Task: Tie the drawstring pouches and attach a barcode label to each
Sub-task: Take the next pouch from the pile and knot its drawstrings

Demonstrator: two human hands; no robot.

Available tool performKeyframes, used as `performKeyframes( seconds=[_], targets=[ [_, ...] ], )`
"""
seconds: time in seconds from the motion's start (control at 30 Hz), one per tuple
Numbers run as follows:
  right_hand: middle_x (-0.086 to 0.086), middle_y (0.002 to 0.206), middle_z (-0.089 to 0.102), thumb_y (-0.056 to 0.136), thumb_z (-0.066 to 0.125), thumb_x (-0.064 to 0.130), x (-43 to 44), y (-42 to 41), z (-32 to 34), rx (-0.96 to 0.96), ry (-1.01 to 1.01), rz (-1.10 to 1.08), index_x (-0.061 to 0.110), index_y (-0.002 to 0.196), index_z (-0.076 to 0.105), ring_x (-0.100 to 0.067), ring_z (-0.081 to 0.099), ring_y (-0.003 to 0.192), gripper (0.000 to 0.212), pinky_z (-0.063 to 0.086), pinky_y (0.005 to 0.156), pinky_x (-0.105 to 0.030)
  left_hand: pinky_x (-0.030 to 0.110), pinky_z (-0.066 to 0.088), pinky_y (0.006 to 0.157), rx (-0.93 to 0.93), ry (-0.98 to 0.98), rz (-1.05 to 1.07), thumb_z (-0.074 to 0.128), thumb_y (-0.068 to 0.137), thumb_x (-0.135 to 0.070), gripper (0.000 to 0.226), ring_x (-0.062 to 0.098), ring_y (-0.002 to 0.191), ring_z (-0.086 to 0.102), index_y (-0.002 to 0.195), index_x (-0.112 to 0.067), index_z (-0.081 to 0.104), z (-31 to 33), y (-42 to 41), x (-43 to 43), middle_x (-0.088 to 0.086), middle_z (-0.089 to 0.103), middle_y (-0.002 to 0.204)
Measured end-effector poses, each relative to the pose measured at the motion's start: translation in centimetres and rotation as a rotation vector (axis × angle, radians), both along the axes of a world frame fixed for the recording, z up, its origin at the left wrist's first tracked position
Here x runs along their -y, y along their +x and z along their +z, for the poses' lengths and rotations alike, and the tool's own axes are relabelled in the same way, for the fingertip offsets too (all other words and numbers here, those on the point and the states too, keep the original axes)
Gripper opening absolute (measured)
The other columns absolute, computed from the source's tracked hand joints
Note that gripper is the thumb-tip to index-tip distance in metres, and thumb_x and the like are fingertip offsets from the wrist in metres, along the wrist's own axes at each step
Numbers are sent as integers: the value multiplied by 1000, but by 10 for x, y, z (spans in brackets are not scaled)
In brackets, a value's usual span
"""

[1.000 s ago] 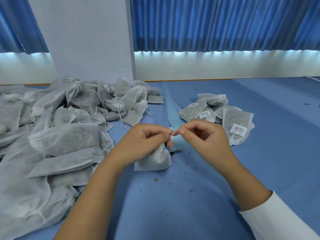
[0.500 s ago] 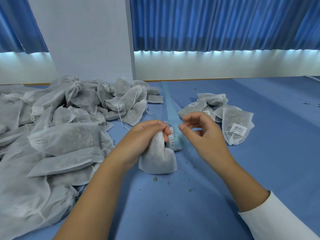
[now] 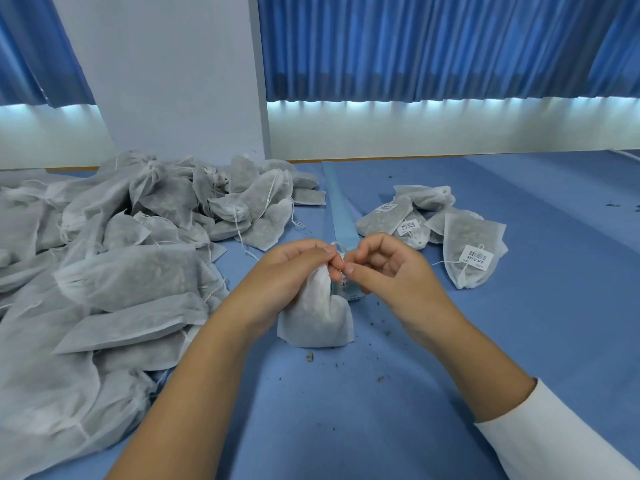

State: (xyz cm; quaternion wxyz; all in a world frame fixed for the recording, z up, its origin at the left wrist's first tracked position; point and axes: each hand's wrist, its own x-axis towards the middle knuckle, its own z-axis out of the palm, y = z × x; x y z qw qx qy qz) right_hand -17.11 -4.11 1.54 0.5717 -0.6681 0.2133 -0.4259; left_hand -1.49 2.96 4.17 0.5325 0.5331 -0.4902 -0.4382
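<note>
Blue cloth covers the bench point(image 3: 450, 393), with pleated blue curtains point(image 3: 415, 46) and a pale pillar point(image 3: 166, 81) behind it along the top of the frame. At centre, the left hand point(image 3: 291, 271) has its grip clenched round the gathered neck of a white drawstring pouch point(image 3: 315, 320), whose filled body stands with its bottom edge on the bench just below the fingers. The right hand point(image 3: 391, 271), its white sleeve point(image 3: 554, 434) at the lower right, meets it at that neck, and its grip is a thumb-and-forefinger pinch on the thin drawstring point(image 3: 338, 247), the other fingers curled. A pale blue label strip point(image 3: 341, 209) runs from the upper centre down behind both hands, its printed end showing just right of the pouch. A large heap of pouches point(image 3: 121, 271) fills the left side of the frame. A small group of labelled pouches point(image 3: 408, 216) lies at the right of centre, and the nearest one carries a white barcode label point(image 3: 475, 257). Dark crumbs point(image 3: 309, 357) dot the bench just below the held pouch.
</note>
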Motion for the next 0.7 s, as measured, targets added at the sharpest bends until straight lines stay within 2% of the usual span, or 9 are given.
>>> performKeyframes(
  seconds=[0.1, 0.2, 0.37, 0.47, 0.57, 0.7],
  targets=[
    [7, 77, 68, 87, 62, -3, 1, 1, 1, -10, 37, 12, 19, 80, 58, -6, 59, 69, 24, 47, 60, -17, 11, 48, 67, -1, -33, 32, 61, 95, -14, 19, 2, 73, 66, 81, -12, 73, -2, -1, 1, -2, 73, 78],
    [5, 77, 64, 81, 61, 7, 2, 2, 1, -23, 45, 0, 29, 72, 61, -10, 52, 66, 24, 46, 60, -20, 7, 46, 67, 41, -51, 96, 68, 90, -15, 14, -1, 75, 64, 79, -14, 75, -5, -3, 3, -4, 75, 81],
    [3, 78, 61, 84, 59, 2, 3, 1, 2, 57, 122, 3, 26, 71, 60, -18, 52, 72, 27, 44, 62, -23, 1, 42, 69, 154, -7, 142, 71, 89, -25, 12, -7, 85, 65, 84, -17, 79, -6, -2, 4, -14, 77, 89],
    [1, 76, 58, 89, 53, -10, 3, 0, 2, 129, 227, 40, 17, 75, 56, -19, 49, 71, 30, 43, 58, -20, 8, 42, 62, 175, 26, 182, 72, 87, -30, 16, 1, 70, 60, 77, -20, 77, -7, -2, 4, -15, 71, 77],
    [0, 76, 56, 89, 50, -16, 2, -1, 5, 229, 300, 84, 14, 78, 54, -10, 46, 61, 32, 41, 55, -18, 12, 35, 55, 210, 50, 221, 72, 86, -34, 19, 7, 65, 46, 69, -25, 73, -7, -2, 5, -3, 54, 69],
    [5, 76, 56, 83, 64, -8, 2, 0, 3, 104, 119, 28, 17, 83, 61, -8, 50, 62, 25, 44, 59, -18, 5, 31, 50, 278, 22, 196, 71, 88, -31, 20, -1, 50, 42, 70, -24, 71, -6, -4, 5, -19, 49, 52]
  ],
)
